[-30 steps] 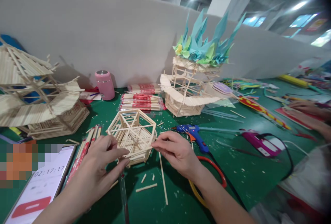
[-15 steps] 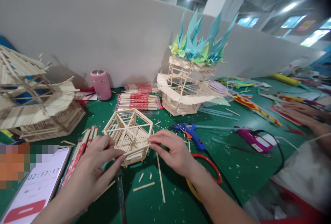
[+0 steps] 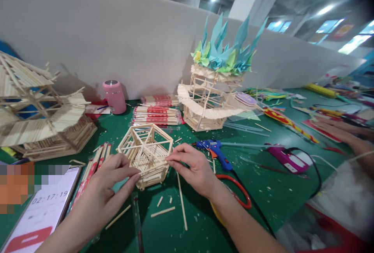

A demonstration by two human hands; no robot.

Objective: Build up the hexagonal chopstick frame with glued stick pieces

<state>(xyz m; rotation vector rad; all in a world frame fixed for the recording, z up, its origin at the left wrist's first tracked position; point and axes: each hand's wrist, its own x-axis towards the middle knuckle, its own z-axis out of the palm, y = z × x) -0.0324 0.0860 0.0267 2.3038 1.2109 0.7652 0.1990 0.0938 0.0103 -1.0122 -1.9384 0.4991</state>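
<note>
A small hexagonal frame of thin wooden sticks (image 3: 147, 152) stands on the green table (image 3: 263, 198) in front of me. My left hand (image 3: 106, 190) touches its near left side with pinched fingertips. My right hand (image 3: 193, 167) pinches the frame's right edge, fingers pressed together. A thin stick appears to lie between the two hands along the frame's near side. Loose sticks (image 3: 181, 198) lie on the table below the frame.
A large stick pagoda (image 3: 37, 116) stands at left, another with paper cranes on top (image 3: 213, 97) behind. Packs of sticks (image 3: 156, 114), a pink cup (image 3: 113, 96), a blue glue gun (image 3: 214, 149), a pink tool (image 3: 284, 158), a phone (image 3: 43, 214). Another person's arm (image 3: 347, 136) at right.
Both hands stay on the hexagonal frame with only small shifts of the fingers. The view has drifted slightly. The phone's timer has advanced.
</note>
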